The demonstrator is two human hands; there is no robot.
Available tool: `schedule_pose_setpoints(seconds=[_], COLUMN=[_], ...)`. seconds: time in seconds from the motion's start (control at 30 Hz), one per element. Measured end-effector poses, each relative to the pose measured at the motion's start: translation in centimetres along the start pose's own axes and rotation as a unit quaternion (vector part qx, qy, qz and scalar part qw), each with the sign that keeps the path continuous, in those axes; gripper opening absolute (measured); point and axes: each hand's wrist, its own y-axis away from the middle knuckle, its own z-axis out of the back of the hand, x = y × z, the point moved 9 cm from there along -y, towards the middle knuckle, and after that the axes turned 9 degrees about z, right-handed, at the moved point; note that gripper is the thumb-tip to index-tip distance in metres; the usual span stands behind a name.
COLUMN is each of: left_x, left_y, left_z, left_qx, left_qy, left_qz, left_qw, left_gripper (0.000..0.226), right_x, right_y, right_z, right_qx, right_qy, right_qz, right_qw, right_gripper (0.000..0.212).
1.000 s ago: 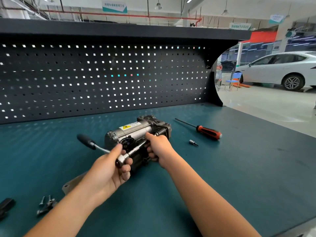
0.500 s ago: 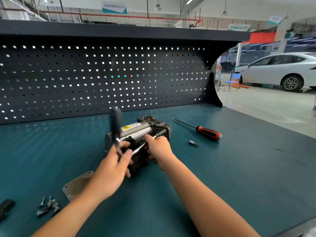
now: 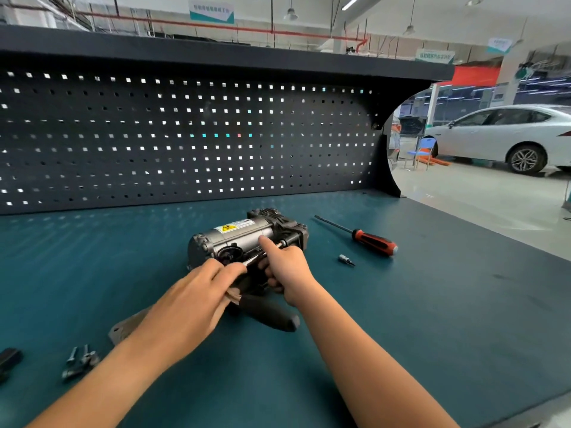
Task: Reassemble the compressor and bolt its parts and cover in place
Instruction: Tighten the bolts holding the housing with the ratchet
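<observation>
**Two bare hands work a wrench on a compressor at a workshop bench**

A person leans over a teal bench (image 3: 417,319), seen from a head-worn camera, with a grey compressor (image 3: 244,236) lying on its side at the middle of the top, its yellow warning label facing up. The left hand (image 3: 197,291) comes in from 7 o'clock and closes its fingers round the head of a wrench (image 3: 268,312), whose thin silver shaft runs up toward 1 o'clock into the side of the compressor, while the black handle sticks out from under the palm toward 4 o'clock, close above the bench. The right hand (image 3: 285,267) reaches in from 5 o'clock; its forefinger lies straight along the far end of the shaft, and its other fingers curl against the dark lower part of the compressor, gripping it. At 3 o'clock from the compressor a screwdriver (image 3: 370,240) with a red and black handle lies flat, its tip pointing to 10 o'clock, and a small silver bit (image 3: 346,260) rests just beside it, nearer the camera. At 8 o'clock a flat grey metal plate (image 3: 123,330) shows from under the left forearm, and farther out along the same line lies a cluster of loose bolts (image 3: 80,361). A dark pegboard (image 3: 185,134) backs the bench at 12 o'clock, and a white car (image 3: 509,137) stands on the shop floor at 2 o'clock
</observation>
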Motion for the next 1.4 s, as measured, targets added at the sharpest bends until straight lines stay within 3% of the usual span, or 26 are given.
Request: schedule_pose_setpoints(seconds=[0.07, 0.13, 0.17, 0.23, 0.27, 0.3, 0.33, 0.43, 0.47, 0.5, 0.57, 0.63, 0.73, 0.8, 0.83, 0.97, 1.0, 1.03, 1.07, 1.1, 1.13, 1.17, 1.2, 1.23, 1.3, 1.4], left_x=[0.4, 1.8, 2.7, 3.1, 3.1, 3.1, 3.2, 2.8, 1.6, 0.0, -1.7, -1.2, 1.2, 2.1, 2.5, 1.6, 1.4, 1.3, 1.4, 1.9, 2.4, 2.3, 1.8, 0.9, -1.1, -2.1], left_y=[-0.2, -0.6, -0.7, -0.1, 0.1, 0.3, 0.2, -0.8, -1.0, -0.9, 0.0, -0.1, -0.7, -0.9, -0.7, 0.8, 1.0, 1.1, 0.9, 0.7, 0.2, -0.5, -1.1, -1.3, -1.0, -0.1], left_z=[0.5, 0.1, -1.0, -3.4, -3.7, -3.7, -3.3, 0.3, 1.2, 1.3, 0.7, 0.5, 0.3, -1.0, -1.9, -5.1, -5.3, -5.2, -4.9, -4.4, -3.4, -2.1, -1.1, -0.3, 0.7, -0.1], left_qx=[-0.035, -0.036, -0.023, 0.010, 0.013, 0.018, 0.025, -0.006, -0.024, -0.034, -0.057, -0.047, -0.023, 0.011, 0.023, 0.098, 0.108, 0.112, 0.108, 0.097, 0.079, 0.060, 0.043, 0.031, 0.010, -0.025], left_qy=[0.083, 0.298, 0.441, 0.659, 0.703, 0.706, 0.670, 0.314, 0.167, 0.041, -0.097, -0.075, 0.151, 0.323, 0.435, 0.766, 0.787, 0.788, 0.768, 0.714, 0.621, 0.502, 0.385, 0.288, 0.106, -0.101], left_qz=[0.051, 0.183, 0.266, 0.384, 0.409, 0.418, 0.408, 0.252, 0.156, 0.051, -0.076, -0.049, 0.114, 0.228, 0.290, 0.439, 0.451, 0.456, 0.449, 0.431, 0.395, 0.328, 0.246, 0.168, 0.043, -0.047], left_qw=[0.995, 0.936, 0.857, 0.647, 0.581, 0.571, 0.620, 0.915, 0.973, 0.997, 0.991, 0.995, 0.982, 0.919, 0.852, 0.459, 0.407, 0.398, 0.444, 0.543, 0.672, 0.798, 0.888, 0.942, 0.993, 0.993], left_gripper=[0.028, 0.007, 0.007, 0.022, 0.026, 0.026, 0.022, 0.005, 0.010, 0.021, 0.040, 0.033, 0.016, 0.009, 0.011, 0.036, 0.043, 0.043, 0.036, 0.023, 0.010, 0.011, 0.019, 0.025, 0.040, 0.059], right_x=[0.0, -0.1, -0.1, -0.3, -0.4, -0.4, -0.5, -0.6, -0.6, -0.7, -0.8, -0.7, -0.1, 0.0, -0.2, -0.7, -0.7, -0.7, -0.8, -0.8, -0.9, -1.0, -1.1, -1.1, -0.9, -0.5], right_y=[-0.1, -0.2, -0.3, -0.2, -0.1, -0.1, -0.1, 0.0, 0.0, 0.1, 0.1, 0.0, -0.5, -0.7, -0.8, -0.7, -0.7, -0.7, -0.6, -0.6, -0.5, -0.4, -0.3, -0.3, -0.5, -0.6], right_z=[0.0, -0.1, -0.2, -0.4, -0.5, -0.6, -0.6, -0.7, -0.7, -0.6, -0.6, -0.5, 0.3, 0.8, 0.8, 0.2, 0.2, 0.1, 0.1, 0.0, 0.0, -0.2, -0.2, -0.2, 0.3, 1.0], right_qx=[-0.011, -0.009, -0.005, 0.004, 0.007, 0.008, 0.005, -0.005, -0.011, -0.016, -0.019, -0.019, -0.032, -0.041, -0.041, -0.032, -0.030, -0.025, -0.019, -0.011, -0.001, 0.007, 0.013, 0.014, 0.006, -0.003], right_qy=[0.007, -0.007, -0.014, -0.029, -0.035, -0.038, -0.041, -0.056, -0.061, -0.067, -0.083, -0.080, -0.011, 0.035, 0.048, 0.021, 0.007, -0.004, -0.012, -0.019, -0.027, -0.035, -0.040, -0.039, 0.015, 0.093], right_qz=[0.005, -0.007, -0.014, -0.027, -0.032, -0.035, -0.036, -0.043, -0.045, -0.045, -0.044, -0.036, 0.005, 0.019, 0.019, -0.007, -0.010, -0.012, -0.015, -0.021, -0.029, -0.037, -0.042, -0.044, -0.029, 0.007], right_qw=[1.000, 1.000, 1.000, 0.999, 0.999, 0.999, 0.998, 0.997, 0.997, 0.997, 0.995, 0.996, 0.999, 0.998, 0.998, 0.999, 0.999, 1.000, 1.000, 1.000, 0.999, 0.999, 0.998, 0.998, 0.999, 0.996], right_gripper=[0.039, 0.035, 0.034, 0.034, 0.033, 0.032, 0.032, 0.034, 0.036, 0.038, 0.039, 0.040, 0.046, 0.044, 0.043, 0.034, 0.033, 0.033, 0.033, 0.033, 0.034, 0.035, 0.036, 0.036, 0.038, 0.046])
